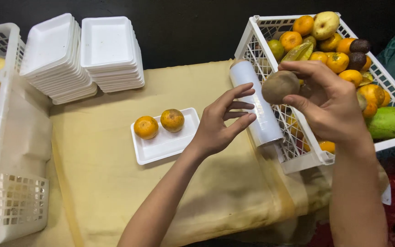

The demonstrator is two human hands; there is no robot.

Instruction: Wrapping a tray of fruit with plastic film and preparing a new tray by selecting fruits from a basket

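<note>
My right hand (332, 107) grips a round brown fruit (280, 86) between thumb and fingers, held in the air just left of the white fruit crate (252, 34). My left hand (222, 121) hovers open beside it with fingers spread, holding nothing, over a roll of clear cling film (259, 107) that leans against the crate. Left of that hand a white foam tray (161, 146) lies on the yellow cloth (101, 183) with two oranges (146, 127) side by side at its far end.
The crate holds several oranges, dark avocados (357, 52), a starfruit (298, 52), a pale potato-like fruit (324, 24) and a green mango (393, 122). Two stacks of foam trays (81, 52) stand at the back left. Another white crate (10, 151) fills the left edge.
</note>
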